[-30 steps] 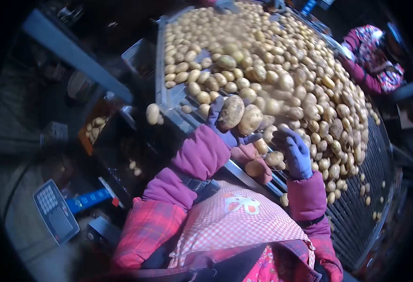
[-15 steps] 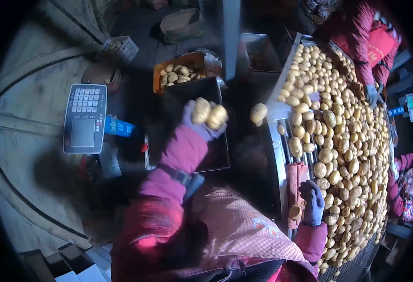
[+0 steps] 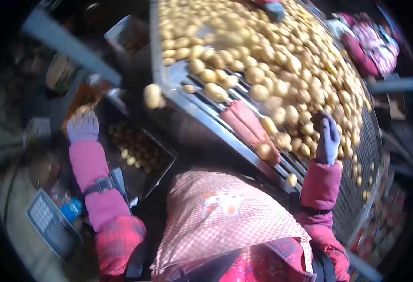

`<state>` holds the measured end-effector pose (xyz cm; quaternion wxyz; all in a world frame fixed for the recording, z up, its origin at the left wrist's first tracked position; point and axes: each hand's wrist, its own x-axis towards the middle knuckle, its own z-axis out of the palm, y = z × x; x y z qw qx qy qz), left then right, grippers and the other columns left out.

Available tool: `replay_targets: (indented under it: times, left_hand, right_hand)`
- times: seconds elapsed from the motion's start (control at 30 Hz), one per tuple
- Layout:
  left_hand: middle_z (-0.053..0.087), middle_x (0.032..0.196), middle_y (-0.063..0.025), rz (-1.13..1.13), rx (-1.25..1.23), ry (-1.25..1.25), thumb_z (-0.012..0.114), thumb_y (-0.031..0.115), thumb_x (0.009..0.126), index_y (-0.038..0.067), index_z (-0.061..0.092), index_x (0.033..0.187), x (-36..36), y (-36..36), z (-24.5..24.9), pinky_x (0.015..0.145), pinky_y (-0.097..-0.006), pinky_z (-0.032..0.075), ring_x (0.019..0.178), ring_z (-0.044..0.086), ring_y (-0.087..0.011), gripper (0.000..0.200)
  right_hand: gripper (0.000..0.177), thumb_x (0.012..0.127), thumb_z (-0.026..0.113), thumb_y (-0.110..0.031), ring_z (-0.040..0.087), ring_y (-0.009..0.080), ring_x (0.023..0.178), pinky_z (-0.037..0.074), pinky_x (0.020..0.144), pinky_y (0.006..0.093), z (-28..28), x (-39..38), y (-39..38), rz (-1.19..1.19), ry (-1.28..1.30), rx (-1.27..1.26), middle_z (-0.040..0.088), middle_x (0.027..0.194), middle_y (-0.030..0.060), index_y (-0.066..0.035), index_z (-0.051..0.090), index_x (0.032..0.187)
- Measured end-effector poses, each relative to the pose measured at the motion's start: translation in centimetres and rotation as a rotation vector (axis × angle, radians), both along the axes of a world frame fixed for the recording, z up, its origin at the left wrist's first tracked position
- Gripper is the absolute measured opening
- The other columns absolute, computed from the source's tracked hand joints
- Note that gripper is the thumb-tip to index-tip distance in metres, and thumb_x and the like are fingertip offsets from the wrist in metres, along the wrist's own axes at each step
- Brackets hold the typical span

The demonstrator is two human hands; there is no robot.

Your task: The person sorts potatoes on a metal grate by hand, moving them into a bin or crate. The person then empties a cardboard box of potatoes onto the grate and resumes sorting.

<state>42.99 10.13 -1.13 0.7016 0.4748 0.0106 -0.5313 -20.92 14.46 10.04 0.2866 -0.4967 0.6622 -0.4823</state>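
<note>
My left hand point(image 3: 83, 126), in a pale purple glove, reaches out with its fingers extended at the orange crate point(image 3: 78, 96). Some potatoes point(image 3: 85, 109) show just past its fingertips. My right hand point(image 3: 328, 141), gloved alike, is raised at the edge of the heap of potatoes point(image 3: 281, 70) on the slatted sorting table point(image 3: 244, 96). Its fingers curve loosely, with no potato visible in them; the palm side is in shadow. A rolled reddish cloth point(image 3: 246, 122) lies on the slats to its left, with one potato point(image 3: 263, 151) at its near end.
A dark bin point(image 3: 162, 164) holding potatoes stands between my left arm and the table. One potato point(image 3: 153, 96) sits at the table's corner. A scale display point(image 3: 51, 225) is at lower left. Across the table is another person point(image 3: 368, 44); a second person's glove point(image 3: 275, 10) shows at the top.
My left hand held two potatoes and has let them go, moving left to the orange crate. My view has swung right over the table. My right hand stays beside the heap.
</note>
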Motion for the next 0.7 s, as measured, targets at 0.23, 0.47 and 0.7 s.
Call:
replay_targets:
  times: [0.23,0.47,0.7]
  left_hand:
    - [0.059,0.088,-0.0067,-0.832,-0.271,-0.415,0.051,0.019,0.088,0.004,0.059,0.103,-23.3,-4.4,3.5,0.063,-0.0319,0.048,0.074,0.060,-0.0198,0.022]
    - [0.062,0.093,-0.0149,-1.431,-1.152,-1.286,0.064,0.027,0.082,0.007,0.061,0.104,-42.0,0.2,1.9,0.072,-0.0379,0.050,0.084,0.062,-0.0281,0.029]
    - [0.056,0.105,-0.0209,-1.969,-0.821,-1.658,0.067,0.045,0.074,0.006,0.053,0.118,-45.6,0.8,1.9,0.081,-0.0453,0.047,0.097,0.057,-0.0385,0.060]
  right_hand:
    - [0.026,0.096,0.051,-0.015,0.055,0.0068,0.084,0.044,0.078,0.0192,-1.6,-3.4,7.4,-0.163,0.007,0.000,0.061,0.097,0.0000,-0.003,0.059,0.117]
    - [0.027,0.095,0.050,-0.017,0.062,0.0115,0.085,0.051,0.077,0.0268,-3.1,-5.1,14.2,-0.364,-0.126,0.127,0.063,0.099,0.0030,-0.002,0.059,0.117]
    - [0.026,0.094,0.050,-0.013,0.061,0.0100,0.087,0.046,0.075,0.0217,-4.8,-2.7,16.9,-0.335,-0.227,0.297,0.064,0.096,0.0017,-0.004,0.059,0.117]
